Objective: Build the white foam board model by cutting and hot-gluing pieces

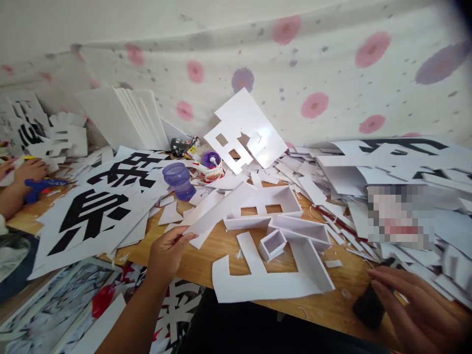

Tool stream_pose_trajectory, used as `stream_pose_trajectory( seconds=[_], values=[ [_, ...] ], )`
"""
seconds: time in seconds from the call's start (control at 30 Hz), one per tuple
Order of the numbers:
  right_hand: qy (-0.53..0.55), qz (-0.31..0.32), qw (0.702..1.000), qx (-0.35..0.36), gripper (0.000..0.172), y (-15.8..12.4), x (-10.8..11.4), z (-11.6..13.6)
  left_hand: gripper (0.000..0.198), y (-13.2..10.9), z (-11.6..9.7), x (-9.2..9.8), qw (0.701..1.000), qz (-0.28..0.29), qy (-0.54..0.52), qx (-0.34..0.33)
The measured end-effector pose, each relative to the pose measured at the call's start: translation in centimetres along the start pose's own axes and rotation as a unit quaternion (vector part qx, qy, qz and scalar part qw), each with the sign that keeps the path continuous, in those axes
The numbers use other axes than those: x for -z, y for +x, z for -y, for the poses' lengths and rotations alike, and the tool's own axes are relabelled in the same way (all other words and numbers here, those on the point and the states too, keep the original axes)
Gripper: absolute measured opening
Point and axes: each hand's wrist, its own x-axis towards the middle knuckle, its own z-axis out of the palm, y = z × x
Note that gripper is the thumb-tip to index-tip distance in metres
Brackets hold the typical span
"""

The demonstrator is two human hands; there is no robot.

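Observation:
My left hand pinches the near end of a white foam-board strip between thumb and fingers. The strip slants up and away over the table. Right of it lies a white foam-board character with upright side walls along part of its edge. A small box-shaped piece and a walled piece with two square holes adjoin it. At the lower right, my right hand has its fingertips close together beside a black object; what they hold, if anything, I cannot make out.
A purple cup-like container and a small tub stand behind. Sheets with black characters lie left; foam scraps cover the back and right. A dark-red pen-like tool lies among them. Another person's hand works far left.

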Motion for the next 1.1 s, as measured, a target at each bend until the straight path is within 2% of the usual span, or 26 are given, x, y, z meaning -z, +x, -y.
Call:
stream_pose_trajectory(
  seconds=[0.07,0.13,0.23,0.33,0.4,0.47,0.57,0.73,0.83,0.97,1.1],
  values=[
    [-0.013,-0.016,1.000,0.009,0.018,0.7,0.3,0.7,0.024,0.1,-0.3,0.1,0.999,0.026,0.008,-0.040],
    [-0.013,-0.020,1.000,0.014,0.020,1.4,0.8,2.1,0.019,0.2,-0.8,0.4,0.987,0.102,0.007,-0.121],
    [0.023,0.046,0.996,0.079,0.026,2.2,1.4,5.2,0.019,0.2,-1.6,0.4,0.943,0.231,-0.018,-0.240],
    [0.089,0.128,0.973,0.171,0.035,2.8,1.2,8.5,0.022,0.1,-2.4,-0.4,0.914,0.288,-0.025,-0.284],
    [0.150,0.197,0.950,0.192,0.038,3.1,0.4,10.2,0.021,0.1,-2.9,-1.3,0.906,0.308,-0.018,-0.289],
    [0.207,0.249,0.928,0.185,0.037,3.0,-0.7,11.2,0.020,0.3,-3.5,-2.2,0.903,0.317,-0.018,-0.289],
    [0.237,0.281,0.916,0.158,0.036,2.6,-1.9,11.5,0.019,0.7,-4.3,-3.4,0.906,0.325,-0.006,-0.272],
    [0.262,0.278,0.913,0.143,0.037,2.2,-2.6,11.2,0.019,0.6,-5.5,-5.3,0.940,0.287,0.033,-0.183],
    [0.267,0.262,0.915,0.149,0.037,2.6,-2.4,11.3,0.019,0.0,-6.0,-6.2,0.948,0.278,0.028,-0.150],
    [0.267,0.244,0.917,0.168,0.037,3.2,-1.9,10.9,0.020,-0.5,-6.4,-6.2,0.949,0.272,0.050,-0.151],
    [0.303,0.249,0.899,0.197,0.034,3.4,-0.8,10.2,0.022,-1.0,-7.6,-5.1,0.938,0.271,0.091,-0.193]
  ],
)
